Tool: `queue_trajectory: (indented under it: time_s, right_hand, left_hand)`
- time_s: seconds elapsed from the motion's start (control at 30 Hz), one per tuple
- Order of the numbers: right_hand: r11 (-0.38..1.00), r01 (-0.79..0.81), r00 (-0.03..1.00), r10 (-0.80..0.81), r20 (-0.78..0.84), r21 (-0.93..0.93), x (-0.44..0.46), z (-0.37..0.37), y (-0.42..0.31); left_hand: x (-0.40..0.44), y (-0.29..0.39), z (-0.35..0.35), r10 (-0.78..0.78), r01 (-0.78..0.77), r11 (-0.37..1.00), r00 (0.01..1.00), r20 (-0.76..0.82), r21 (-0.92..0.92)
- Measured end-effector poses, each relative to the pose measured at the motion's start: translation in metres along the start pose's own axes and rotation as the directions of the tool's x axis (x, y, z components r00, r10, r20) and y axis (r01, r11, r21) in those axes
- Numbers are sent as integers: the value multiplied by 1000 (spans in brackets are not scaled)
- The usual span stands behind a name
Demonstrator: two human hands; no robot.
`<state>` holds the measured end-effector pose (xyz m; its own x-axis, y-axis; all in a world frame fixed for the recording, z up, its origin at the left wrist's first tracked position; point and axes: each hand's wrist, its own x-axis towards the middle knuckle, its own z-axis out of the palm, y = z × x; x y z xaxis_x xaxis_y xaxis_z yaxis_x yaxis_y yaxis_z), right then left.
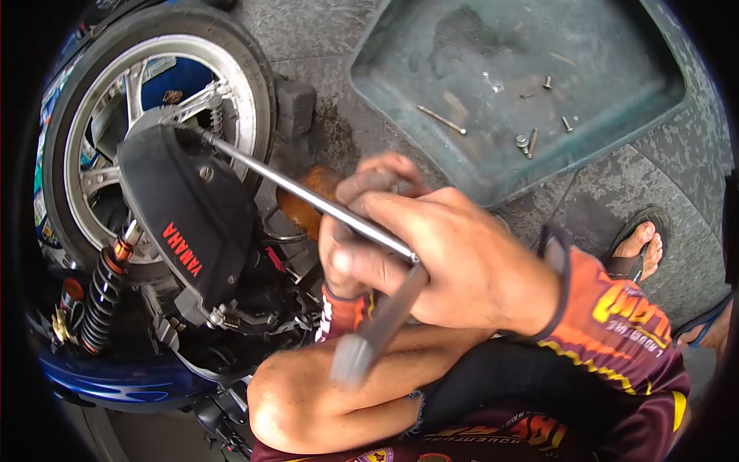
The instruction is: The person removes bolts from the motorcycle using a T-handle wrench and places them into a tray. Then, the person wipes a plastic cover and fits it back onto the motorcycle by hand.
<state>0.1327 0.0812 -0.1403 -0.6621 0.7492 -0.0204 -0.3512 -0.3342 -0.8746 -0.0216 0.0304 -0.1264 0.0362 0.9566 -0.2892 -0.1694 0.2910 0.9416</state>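
Note:
A long metal T-shaped wrench [308, 194] runs from the hands to the upper edge of a black cover marked YAMAHA [188, 215], its tip at a recess there. My right hand [469, 262] is wrapped round the wrench near its cross handle [381, 327], which is smeared by motion. Behind and partly under it, my left hand [342, 250] is closed at the shaft, its fingers blurred. A screw [206, 173] shows on the cover below the wrench tip.
A grey-green tray [493, 196] at the top right holds several screws and bolts. The motorcycle wheel [265, 100] and a coil shock absorber [100, 304] are at the left. A sandalled foot [637, 246] and part of another [712, 335] are at the right.

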Motion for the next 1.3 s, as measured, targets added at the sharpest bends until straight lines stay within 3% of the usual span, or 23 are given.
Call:
queue_trajectory:
  time_s: [0.03, 0.07, 0.1, 0.13, 0.23, 0.3, 0.37, 0.43, 0.47, 0.5, 0.57, 0.67, 0.73, 0.83, 0.9, 0.97, 1.03, 1.1, 1.2, 1.3]
  right_hand:
    - [997, -15, 995, 23, -99, 80, -3, 7, 7]
    - [987, -13, 979, 45, -197, 161, -3, 13, 11]
    - [940, -185, 969, 223, -107, 287, -7, 8, 6]
    - [935, -185, 967, 228, -112, 301, -10, 9, 10]
    - [973, -196, 974, 208, -94, 123, -23, 11, 21]
    - [960, -211, 975, 220, 29, -182, -38, 4, 20]
    - [972, -138, 990, 132, -45, -190, -49, 3, 20]
    - [959, -245, 929, 274, 248, -141, -50, -8, 4]
    - [989, -129, 966, 142, 218, -73, -50, -6, -3]
    - [998, -30, 954, 43, 296, -49, -48, -11, -14]
    - [994, 72, 964, -49, 262, -78, -45, -7, -33]
    - [914, 215, 977, -199, 82, -344, -37, -16, -50]
    - [857, 215, 974, -221, 44, -468, -33, -26, -60]
    - [781, 122, 949, -273, -159, -613, -28, -34, -66]
    - [776, -26, 939, -197, -282, -630, -25, -42, -65]
    - [615, -293, 946, 77, -314, -732, -35, -33, -51]
    - [574, -154, 986, 142, -87, -804, -58, -9, -33]
    - [740, -69, 975, 191, 111, -669, -61, 26, -73]
    - [763, 21, 991, -99, -85, -646, -51, 29, -96]
    - [709, -157, 923, -143, -358, -688, -35, 12, -89]
  left_hand:
    - [-1, -7, 8, 68, -68, 998, 996, 65, 1]
    - [-3, -6, 6, 27, -26, 999, 1000, 16, -29]
    - [-4, -5, 4, -14, 12, 998, 999, -33, -62]
    - [-5, -7, 3, -20, 18, 998, 999, -37, -67]
    - [-5, -4, -1, 3, -4, 999, 999, -46, -40]
    - [0, 5, 6, -22, 22, 1000, 999, -46, 4]
    - [5, 14, 14, -126, 124, 991, 992, -28, -58]
    - [7, 18, 23, -157, 147, 979, 985, -69, -138]
    - [8, 19, 21, -181, 166, 963, 982, -52, -211]
    - [9, 21, 20, -199, 182, 942, 980, -31, -283]
    - [8, 25, 23, -202, 158, 936, 973, -112, -313]
    - [5, 31, 26, -256, 170, 943, 918, -302, -285]
    - [4, 26, 23, -266, 185, 957, 862, -432, -222]
    - [3, 45, 34, -256, 174, 930, 940, -227, -325]
    - [0, 57, 34, -239, 162, 925, 951, -195, -343]
    - [2, 57, 31, -231, 151, 902, 960, -158, -405]
    - [5, 52, 29, -230, 155, 899, 963, -140, -410]
    - [4, 54, 26, -220, 142, 904, 963, -155, -402]
    - [8, 52, 26, -205, 112, 908, 959, -194, -405]
    - [8, 45, 22, -231, 145, 901, 958, -168, -408]
